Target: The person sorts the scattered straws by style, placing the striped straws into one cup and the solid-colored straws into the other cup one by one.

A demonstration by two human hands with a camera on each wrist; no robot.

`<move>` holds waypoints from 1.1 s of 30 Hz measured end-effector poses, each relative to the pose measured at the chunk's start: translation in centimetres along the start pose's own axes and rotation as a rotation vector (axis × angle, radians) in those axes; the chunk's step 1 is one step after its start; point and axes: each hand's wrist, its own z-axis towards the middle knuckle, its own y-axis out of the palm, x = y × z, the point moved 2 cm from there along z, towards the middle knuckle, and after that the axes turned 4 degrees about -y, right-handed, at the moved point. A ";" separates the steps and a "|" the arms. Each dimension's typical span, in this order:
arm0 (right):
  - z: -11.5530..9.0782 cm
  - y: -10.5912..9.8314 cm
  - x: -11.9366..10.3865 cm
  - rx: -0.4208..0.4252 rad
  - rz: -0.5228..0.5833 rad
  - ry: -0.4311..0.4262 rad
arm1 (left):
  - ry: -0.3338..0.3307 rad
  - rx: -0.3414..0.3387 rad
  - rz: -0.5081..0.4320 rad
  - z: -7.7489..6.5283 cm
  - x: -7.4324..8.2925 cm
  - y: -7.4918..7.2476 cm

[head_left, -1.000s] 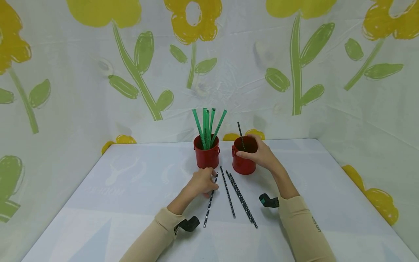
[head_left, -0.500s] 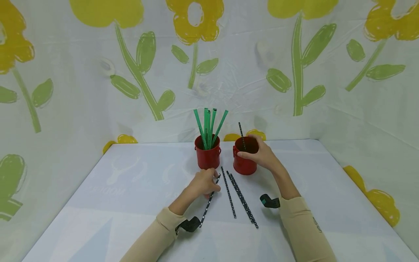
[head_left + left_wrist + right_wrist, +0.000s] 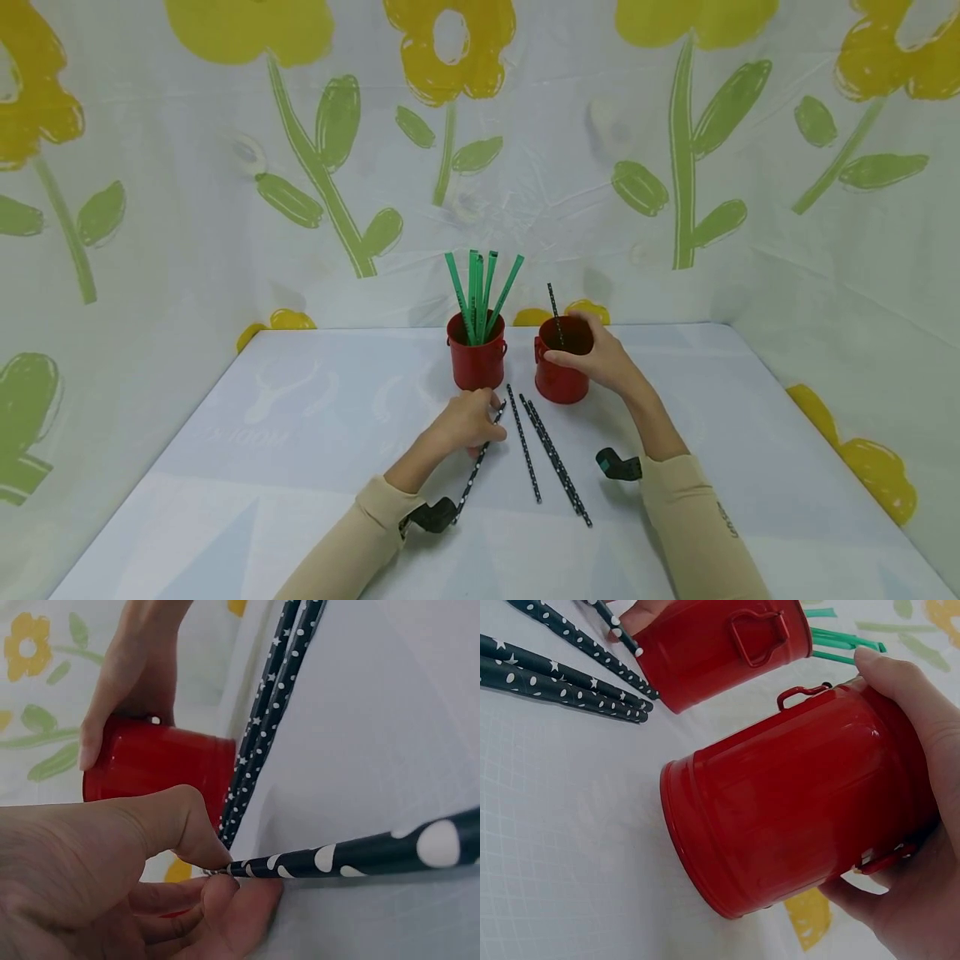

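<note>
My left hand (image 3: 465, 421) pinches a black paper straw with white dots (image 3: 360, 855) between thumb and fingers near its far end. It slants low over the table, its near end by the left wrist camera. My right hand (image 3: 603, 360) grips the rim of the right red metal bucket (image 3: 561, 385), thumb in front, fingers behind. One dotted black straw (image 3: 555, 308) leans inside this bucket. Between the hands lie more black straws: a single one (image 3: 525, 450) and a close pair (image 3: 553, 454), one of them star-patterned in the wrist views.
A second red bucket (image 3: 477, 371) stands to the left, just beyond my left hand, with several green sticks (image 3: 478, 287) upright in it. Behind the white table (image 3: 300, 467) hangs a flower-printed sheet (image 3: 540, 183). Black wrist cameras stick out from both sleeves.
The straw in my left hand has tilted, its near end swinging left toward the wrist camera. My right hand stays on the bucket's rim.
</note>
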 end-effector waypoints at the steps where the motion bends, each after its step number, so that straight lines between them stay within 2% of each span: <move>1: 0.0 0.0 0.0 -0.001 0.000 0.001 | 0.004 -0.006 -0.004 0.0 0.0 -0.1; 7: 0.0 0.0 0.2 -0.003 -0.007 -0.001 | 0.043 -0.028 -0.046 0.0 0.0 -0.4; 13: 0.1 0.1 0.2 0.002 -0.008 -0.007 | 0.100 -0.022 -0.096 0.0 0.0 -1.0; 26: 0.0 0.0 0.2 0.001 -0.002 -0.014 | 0.221 0.037 -0.219 -0.7 0.9 -2.2; 33: 0.0 0.1 0.3 0.001 0.005 -0.011 | 0.343 0.089 -0.310 -0.7 1.1 -2.2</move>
